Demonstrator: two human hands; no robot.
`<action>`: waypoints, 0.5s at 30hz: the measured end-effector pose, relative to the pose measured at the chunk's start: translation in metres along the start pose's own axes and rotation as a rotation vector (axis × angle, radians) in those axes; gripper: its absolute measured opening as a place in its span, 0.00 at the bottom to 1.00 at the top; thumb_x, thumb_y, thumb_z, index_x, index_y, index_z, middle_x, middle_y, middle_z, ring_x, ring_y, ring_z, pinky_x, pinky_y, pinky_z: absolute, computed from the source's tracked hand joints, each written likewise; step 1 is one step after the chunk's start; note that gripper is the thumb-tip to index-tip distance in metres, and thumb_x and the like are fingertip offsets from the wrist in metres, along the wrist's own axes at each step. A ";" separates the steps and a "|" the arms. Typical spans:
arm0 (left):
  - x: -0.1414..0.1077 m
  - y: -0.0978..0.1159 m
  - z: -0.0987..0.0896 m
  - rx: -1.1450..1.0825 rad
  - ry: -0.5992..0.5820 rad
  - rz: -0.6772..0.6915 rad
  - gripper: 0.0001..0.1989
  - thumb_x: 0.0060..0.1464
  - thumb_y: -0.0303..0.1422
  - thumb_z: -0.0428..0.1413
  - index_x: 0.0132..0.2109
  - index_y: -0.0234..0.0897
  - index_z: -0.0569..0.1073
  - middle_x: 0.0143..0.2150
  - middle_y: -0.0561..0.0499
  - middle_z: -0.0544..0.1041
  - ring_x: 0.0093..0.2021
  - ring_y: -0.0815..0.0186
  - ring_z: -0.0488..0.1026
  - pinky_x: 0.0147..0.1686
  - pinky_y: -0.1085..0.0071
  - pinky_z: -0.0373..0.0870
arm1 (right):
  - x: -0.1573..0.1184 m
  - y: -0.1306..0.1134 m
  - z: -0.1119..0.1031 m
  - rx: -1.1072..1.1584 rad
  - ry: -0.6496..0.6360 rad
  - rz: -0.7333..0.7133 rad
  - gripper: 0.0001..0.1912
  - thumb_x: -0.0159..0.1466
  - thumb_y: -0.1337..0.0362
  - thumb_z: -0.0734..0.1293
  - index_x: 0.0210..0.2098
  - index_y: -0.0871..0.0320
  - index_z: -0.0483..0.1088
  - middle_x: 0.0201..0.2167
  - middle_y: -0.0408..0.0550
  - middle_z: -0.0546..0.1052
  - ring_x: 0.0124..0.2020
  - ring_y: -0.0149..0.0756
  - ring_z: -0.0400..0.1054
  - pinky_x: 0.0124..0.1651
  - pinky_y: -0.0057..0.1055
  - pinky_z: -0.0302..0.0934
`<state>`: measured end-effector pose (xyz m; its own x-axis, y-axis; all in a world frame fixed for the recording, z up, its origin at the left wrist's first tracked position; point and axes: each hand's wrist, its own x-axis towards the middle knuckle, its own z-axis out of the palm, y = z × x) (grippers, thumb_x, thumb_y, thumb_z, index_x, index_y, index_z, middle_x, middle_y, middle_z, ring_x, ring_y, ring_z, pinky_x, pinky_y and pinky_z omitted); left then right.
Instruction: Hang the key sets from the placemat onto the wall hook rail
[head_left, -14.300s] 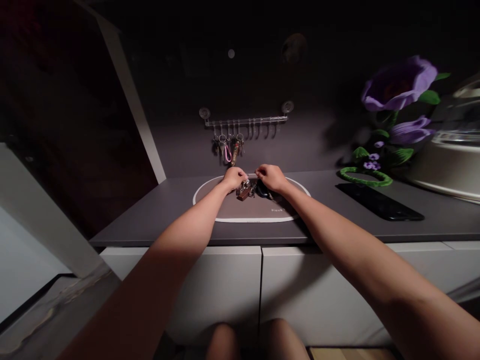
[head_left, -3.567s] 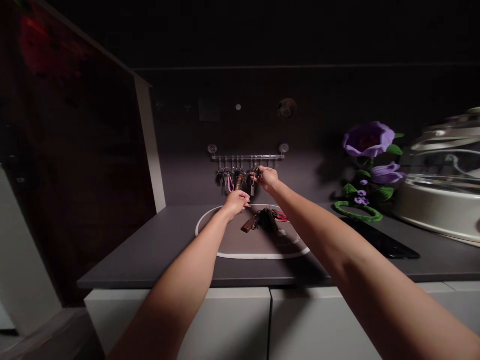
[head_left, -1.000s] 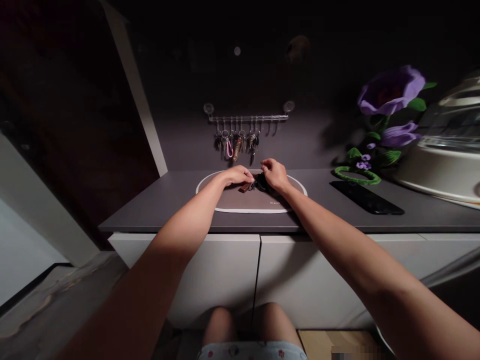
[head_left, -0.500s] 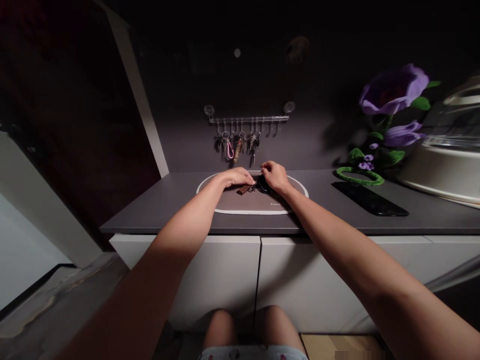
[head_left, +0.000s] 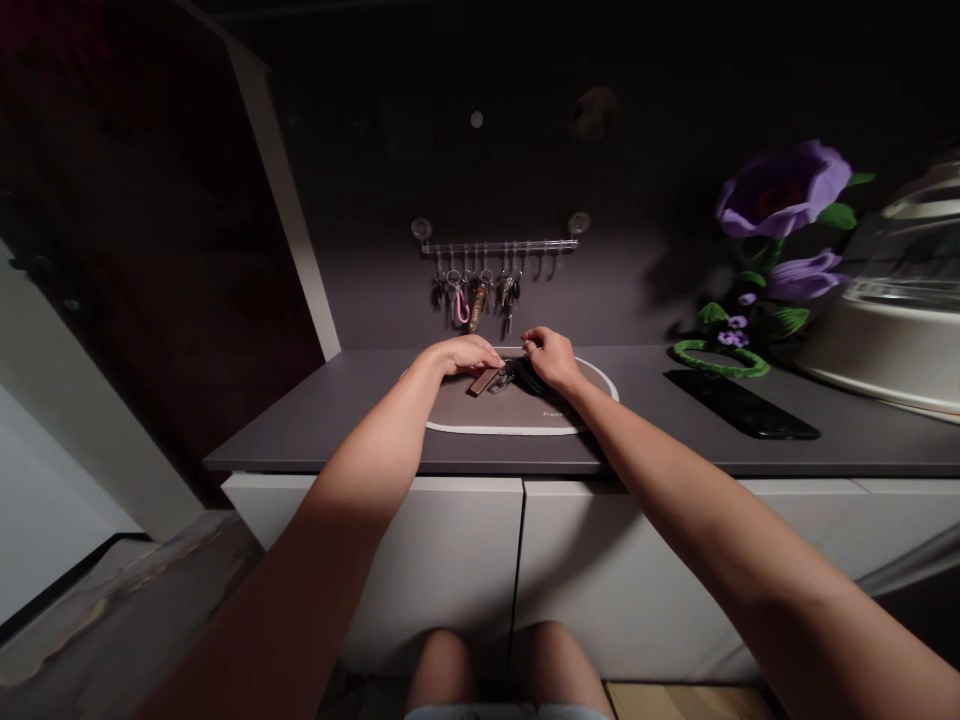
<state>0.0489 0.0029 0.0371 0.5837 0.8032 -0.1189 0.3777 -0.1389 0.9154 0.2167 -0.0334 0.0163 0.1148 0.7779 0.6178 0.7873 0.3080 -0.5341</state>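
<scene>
Both hands are over an oval brown mat (head_left: 465, 412) with a white rim. My left hand (head_left: 469, 354) comes in from the left, fingertips closed at the top of a bunch of keys (head_left: 502, 379) with a flat brown tag (head_left: 484, 382). Facing it, my right hand (head_left: 552, 358) is curled, thumb and fingers drawn together. What those fingers hold is too small to make out. A black object (head_left: 531, 377) lies right beneath the right hand, partly covered by it.
A clear hook rail (head_left: 499, 246) on the dark wall carries several key bunches, one with a pink loop (head_left: 463, 307). To the right lie a black phone (head_left: 742, 404), a green ring (head_left: 720, 359), purple flowers (head_left: 787, 195) and a white domed appliance (head_left: 885, 350). White cabinet doors (head_left: 450, 560) stand below.
The keys and brown tag have turned slightly and lie more spread out. My left hand has shifted a little left. My right hand stays almost in place.
</scene>
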 end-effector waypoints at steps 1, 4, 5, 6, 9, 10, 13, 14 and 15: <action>0.000 0.000 -0.001 -0.011 -0.003 0.002 0.02 0.40 0.25 0.59 0.25 0.31 0.72 0.21 0.52 0.71 0.22 0.74 0.66 0.27 0.75 0.60 | 0.000 0.000 0.000 0.002 0.001 -0.004 0.12 0.56 0.69 0.59 0.36 0.59 0.72 0.37 0.50 0.76 0.39 0.34 0.69 0.46 0.31 0.59; 0.000 0.000 -0.005 -0.055 0.004 0.027 0.02 0.40 0.25 0.58 0.25 0.31 0.72 0.21 0.52 0.71 0.23 0.74 0.66 0.28 0.75 0.61 | 0.001 0.001 0.000 0.003 -0.002 -0.010 0.12 0.56 0.69 0.59 0.36 0.59 0.72 0.37 0.50 0.76 0.39 0.34 0.69 0.46 0.31 0.59; 0.000 0.000 -0.006 -0.075 0.011 0.036 0.02 0.40 0.25 0.58 0.25 0.31 0.72 0.21 0.53 0.71 0.23 0.74 0.66 0.28 0.75 0.61 | 0.001 0.000 0.000 0.003 -0.001 -0.009 0.12 0.56 0.69 0.59 0.36 0.59 0.72 0.37 0.49 0.76 0.39 0.34 0.69 0.46 0.31 0.59; -0.001 0.000 -0.007 -0.097 0.018 0.045 0.02 0.40 0.24 0.58 0.25 0.31 0.72 0.21 0.53 0.70 0.23 0.74 0.66 0.28 0.75 0.62 | 0.001 0.000 0.000 0.004 -0.001 -0.009 0.12 0.56 0.69 0.59 0.36 0.59 0.72 0.37 0.49 0.76 0.39 0.34 0.69 0.46 0.31 0.59; -0.004 0.002 -0.009 -0.147 0.026 0.067 0.02 0.40 0.24 0.58 0.26 0.30 0.72 0.21 0.52 0.71 0.24 0.73 0.67 0.28 0.75 0.62 | 0.000 -0.001 0.000 0.005 -0.004 -0.008 0.12 0.56 0.68 0.59 0.36 0.59 0.72 0.37 0.50 0.76 0.39 0.34 0.69 0.46 0.31 0.59; -0.005 0.003 -0.009 -0.158 0.024 0.070 0.02 0.40 0.24 0.58 0.26 0.30 0.72 0.22 0.52 0.71 0.25 0.73 0.67 0.29 0.75 0.63 | 0.000 -0.002 -0.001 0.005 -0.006 -0.009 0.12 0.56 0.68 0.59 0.37 0.60 0.72 0.37 0.50 0.76 0.39 0.35 0.69 0.46 0.31 0.59; -0.010 0.007 -0.008 -0.200 0.035 0.061 0.03 0.41 0.24 0.58 0.27 0.29 0.72 0.22 0.52 0.71 0.25 0.73 0.68 0.30 0.74 0.63 | 0.000 -0.003 -0.001 0.004 -0.005 -0.017 0.12 0.56 0.68 0.59 0.37 0.60 0.72 0.37 0.50 0.76 0.39 0.34 0.69 0.46 0.31 0.59; -0.011 0.008 -0.008 -0.219 0.041 0.058 0.03 0.41 0.23 0.58 0.28 0.29 0.71 0.23 0.52 0.71 0.25 0.73 0.68 0.30 0.74 0.64 | 0.000 -0.004 -0.002 0.004 -0.004 -0.021 0.12 0.56 0.68 0.60 0.37 0.60 0.72 0.36 0.50 0.76 0.39 0.34 0.69 0.46 0.31 0.59; -0.012 0.009 -0.008 -0.241 0.047 0.058 0.02 0.42 0.23 0.58 0.28 0.29 0.71 0.23 0.52 0.71 0.25 0.74 0.68 0.31 0.74 0.64 | 0.000 -0.004 -0.002 0.005 -0.002 -0.025 0.12 0.56 0.68 0.60 0.37 0.59 0.72 0.37 0.50 0.76 0.39 0.34 0.69 0.46 0.31 0.59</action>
<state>0.0396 -0.0033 0.0503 0.5629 0.8250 -0.0506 0.1591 -0.0481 0.9861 0.2147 -0.0361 0.0194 0.0938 0.7711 0.6297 0.7869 0.3300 -0.5214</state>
